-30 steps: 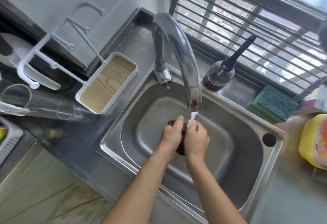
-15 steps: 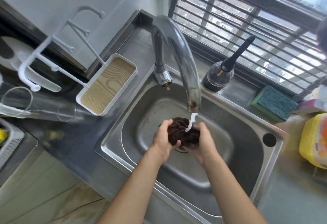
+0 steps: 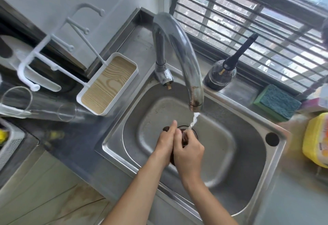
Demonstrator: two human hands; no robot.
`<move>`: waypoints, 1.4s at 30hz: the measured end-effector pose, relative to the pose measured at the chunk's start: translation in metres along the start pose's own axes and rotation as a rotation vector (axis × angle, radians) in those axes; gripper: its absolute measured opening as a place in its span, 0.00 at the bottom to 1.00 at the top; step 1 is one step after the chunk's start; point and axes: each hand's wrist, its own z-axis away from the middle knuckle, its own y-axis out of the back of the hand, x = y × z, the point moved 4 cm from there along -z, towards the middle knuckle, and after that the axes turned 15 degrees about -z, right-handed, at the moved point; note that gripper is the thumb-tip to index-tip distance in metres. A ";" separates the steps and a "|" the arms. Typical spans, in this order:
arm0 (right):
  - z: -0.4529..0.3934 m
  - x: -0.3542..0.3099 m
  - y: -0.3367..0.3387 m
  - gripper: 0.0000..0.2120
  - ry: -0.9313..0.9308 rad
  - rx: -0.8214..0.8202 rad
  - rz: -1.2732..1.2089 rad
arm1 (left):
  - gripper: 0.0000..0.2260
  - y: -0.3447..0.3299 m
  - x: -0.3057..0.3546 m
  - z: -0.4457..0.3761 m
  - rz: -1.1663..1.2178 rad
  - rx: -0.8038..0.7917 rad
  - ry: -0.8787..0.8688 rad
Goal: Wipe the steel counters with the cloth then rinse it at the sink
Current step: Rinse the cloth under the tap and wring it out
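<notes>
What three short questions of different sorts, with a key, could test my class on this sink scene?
1. True or false: water is running from the curved steel tap onto the hands.
2. Which thing lies on the ledge right of the dark glass bottle with the black spout? A) green-and-blue scouring sponge B) red mug C) steel pan
3. Fill in: the left hand and right hand press a dark brown ____ over the steel sink.

Key: 1 true; 2 A; 3 cloth.

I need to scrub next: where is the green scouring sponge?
The green scouring sponge lies on the steel ledge under the window, right of the dark glass bottle, behind the sink.
</notes>
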 end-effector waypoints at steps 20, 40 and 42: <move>-0.077 0.044 0.019 0.20 -0.640 0.250 -0.120 | 0.17 -0.018 0.019 0.022 -0.046 -0.057 -0.306; -0.042 0.011 0.007 0.16 -0.342 0.140 -0.130 | 0.14 -0.016 0.031 0.019 0.015 0.048 -0.264; -0.003 -0.008 0.002 0.14 -0.170 0.047 -0.143 | 0.19 -0.001 0.036 0.008 0.030 0.128 -0.185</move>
